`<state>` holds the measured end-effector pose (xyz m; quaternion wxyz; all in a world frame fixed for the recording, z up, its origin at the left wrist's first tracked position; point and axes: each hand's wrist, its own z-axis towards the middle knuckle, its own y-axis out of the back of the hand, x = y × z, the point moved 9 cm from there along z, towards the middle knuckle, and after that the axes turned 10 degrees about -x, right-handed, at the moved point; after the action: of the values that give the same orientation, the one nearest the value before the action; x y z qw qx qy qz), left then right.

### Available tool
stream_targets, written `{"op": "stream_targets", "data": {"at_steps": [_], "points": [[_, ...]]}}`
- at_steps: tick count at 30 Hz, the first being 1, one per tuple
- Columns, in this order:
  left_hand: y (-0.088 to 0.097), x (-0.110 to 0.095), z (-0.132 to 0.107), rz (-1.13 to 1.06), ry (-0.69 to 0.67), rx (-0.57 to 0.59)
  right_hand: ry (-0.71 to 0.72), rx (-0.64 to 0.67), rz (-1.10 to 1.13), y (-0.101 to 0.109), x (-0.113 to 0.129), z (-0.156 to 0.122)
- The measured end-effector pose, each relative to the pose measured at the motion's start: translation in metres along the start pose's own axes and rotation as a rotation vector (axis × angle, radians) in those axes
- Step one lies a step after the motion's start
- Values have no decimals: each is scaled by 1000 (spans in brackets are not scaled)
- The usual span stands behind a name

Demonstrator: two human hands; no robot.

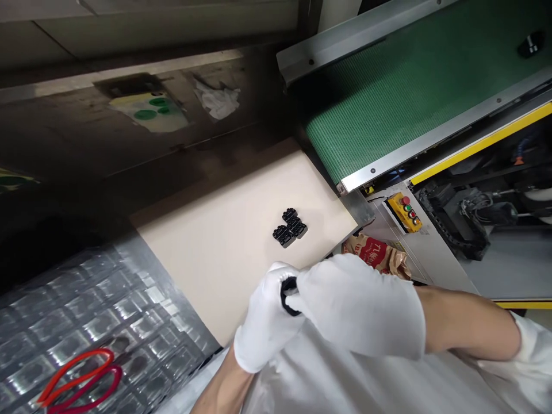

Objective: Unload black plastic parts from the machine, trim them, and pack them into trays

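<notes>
Both hands wear white gloves and meet low in the middle of the view. My left hand (pixel 267 322) and my right hand (pixel 362 305) are closed together on a small black plastic part (pixel 288 296), which shows only between the fingers. Two more black parts (pixel 291 227) lie side by side on the beige table top (pixel 215 241), just beyond the hands. Another black part (pixel 531 43) rides on the green conveyor belt (pixel 409 86) at the far right.
A clear plastic blister tray (pixel 86 322) lies at the lower left with red rubber bands (pixel 80 376) on it. A yellow button box (pixel 404 211) and a red snack bag (pixel 379 256) sit right of the table. A white rag (pixel 218 100) lies on the dark floor.
</notes>
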<state>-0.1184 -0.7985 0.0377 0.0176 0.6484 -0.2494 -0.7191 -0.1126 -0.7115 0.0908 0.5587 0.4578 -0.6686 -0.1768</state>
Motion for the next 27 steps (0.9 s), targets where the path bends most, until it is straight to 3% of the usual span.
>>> {"op": "stream_targets", "data": {"at_steps": [3, 4, 7, 11, 16, 21, 27], "points": [[-17, 18, -7, 45, -9, 69, 238, 84, -286, -15, 1, -5], [-27, 26, -9, 56, -1, 120, 256, 117, -330, -22, -5, -8], [-63, 48, -13, 81, 57, 310, 4, 111, -209, -39, -50, -17], [-106, 61, -5, 156, 93, 545, -453, -107, 94, -57, -117, -38], [-144, 64, -1, 341, -8, 713, -740, -199, 274, -92, -156, -62], [-159, 62, -13, 414, -47, 777, -858, -173, 353, -110, -173, -81], [-173, 56, -13, 361, -76, 795, -717, -129, 432, -90, -170, -87]]}}
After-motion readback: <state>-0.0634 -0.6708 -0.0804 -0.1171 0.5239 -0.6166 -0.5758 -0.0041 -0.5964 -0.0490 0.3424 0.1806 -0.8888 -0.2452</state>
